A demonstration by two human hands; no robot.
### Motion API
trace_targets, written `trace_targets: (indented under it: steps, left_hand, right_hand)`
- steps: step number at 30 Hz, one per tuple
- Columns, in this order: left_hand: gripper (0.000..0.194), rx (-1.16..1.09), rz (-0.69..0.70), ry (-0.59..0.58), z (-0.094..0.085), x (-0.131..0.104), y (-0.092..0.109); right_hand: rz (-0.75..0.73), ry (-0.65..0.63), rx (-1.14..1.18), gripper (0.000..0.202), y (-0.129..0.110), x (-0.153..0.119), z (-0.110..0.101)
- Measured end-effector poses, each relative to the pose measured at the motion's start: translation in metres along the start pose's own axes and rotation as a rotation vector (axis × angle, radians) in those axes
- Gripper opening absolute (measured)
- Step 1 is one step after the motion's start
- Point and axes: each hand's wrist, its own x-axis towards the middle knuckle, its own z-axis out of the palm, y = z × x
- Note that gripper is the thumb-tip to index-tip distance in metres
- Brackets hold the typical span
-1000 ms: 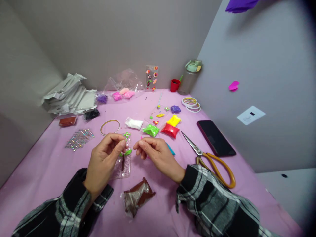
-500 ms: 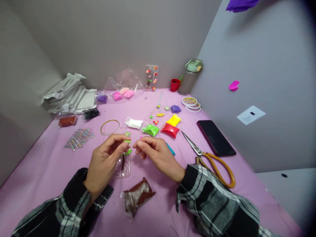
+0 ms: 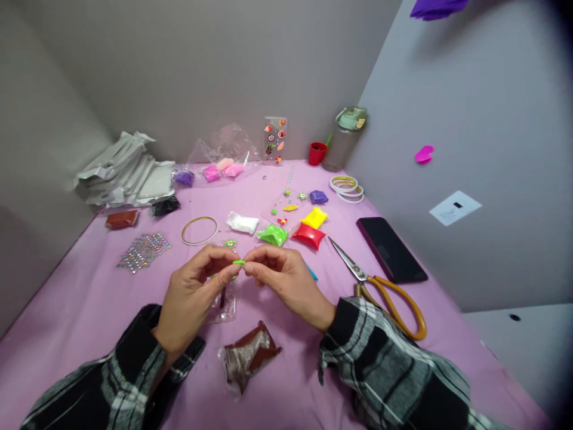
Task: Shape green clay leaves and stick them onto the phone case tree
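A small green clay piece [image 3: 239, 262] is pinched between the fingertips of both hands. My left hand [image 3: 192, 292] grips its left end with thumb and fingers, and my right hand [image 3: 286, 280] closes on its right end. Below and behind my left fingers lies a clear phone case [image 3: 229, 307] with a brown strip [image 3: 222, 297] and green bits on it, partly hidden. Nearer the front is a brown clay packet [image 3: 251, 355]. Beyond my hands sit a green clay packet [image 3: 274, 235], a white one [image 3: 243, 223] and a red one [image 3: 309, 236].
Scissors [image 3: 387, 292] and a phone [image 3: 391, 249] lie at the right. On the left are a rhinestone sheet [image 3: 143, 252] and a tape ring [image 3: 199, 231]. A bottle [image 3: 345, 140] and red cup [image 3: 317, 153] stand at the back, and white packages [image 3: 125, 170] are piled back left.
My hands have come together. The green piece, previously at my left fingertips, is now also pinched by my right hand and lies roughly level between them.
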Motion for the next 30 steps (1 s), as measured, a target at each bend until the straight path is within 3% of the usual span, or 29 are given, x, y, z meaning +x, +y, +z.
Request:
trace_targets:
  steps: [5,11,19,26,30]
  left_hand:
    - [0.012,0.004,-0.001,-0.001,0.0002,-0.0023,0.0]
    - [0.005,0.081,0.054,-0.012,-0.0004,-0.002,0.0003]
    - [0.01,0.057,0.019,-0.034,0.0005,-0.0015,0.001]
    - [0.001,0.085,0.036,-0.034,0.0005,-0.0014,0.002]
    - [0.011,0.064,0.005,-0.022,0.0001,-0.0031,0.0006]
  right_hand:
    - [-0.002,0.02,-0.043,0.017,-0.0018,-0.0005,-0.0008]
    - [0.01,0.026,-0.043,0.019,-0.0026,-0.0003,0.0]
    - [0.019,0.02,-0.019,0.02,-0.0028,-0.0008,0.0005]
    - [0.022,0.014,-0.022,0.019,-0.0026,-0.001,0.0006]
    - [0.015,0.021,-0.025,0.02,-0.0032,-0.0007,0.0]
